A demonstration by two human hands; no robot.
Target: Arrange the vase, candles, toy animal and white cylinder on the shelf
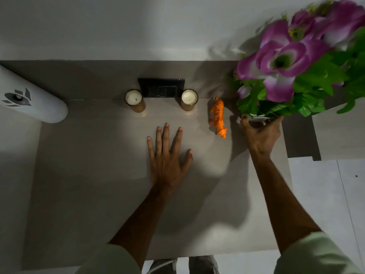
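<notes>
On the grey shelf (98, 175), two candles in amber glass stand at the back: the left candle (134, 100) and the right candle (189, 99). An orange striped toy tiger (217, 117) stands right of them, head toward me. My right hand (260, 135) grips the rim of a white vase (257, 118) of purple flowers (286, 62) at the shelf's right side; the vase body is mostly hidden by leaves and my fingers. My left hand (167, 155) lies flat on the shelf, fingers spread, holding nothing. A white cylinder (29, 95) with a dark flower print stands at the far left.
A black wall switch plate (161, 87) sits on the wall between the candles. A lower pale surface (339, 133) lies to the right, past the shelf's edge. White floor tiles (325, 194) show at right and below.
</notes>
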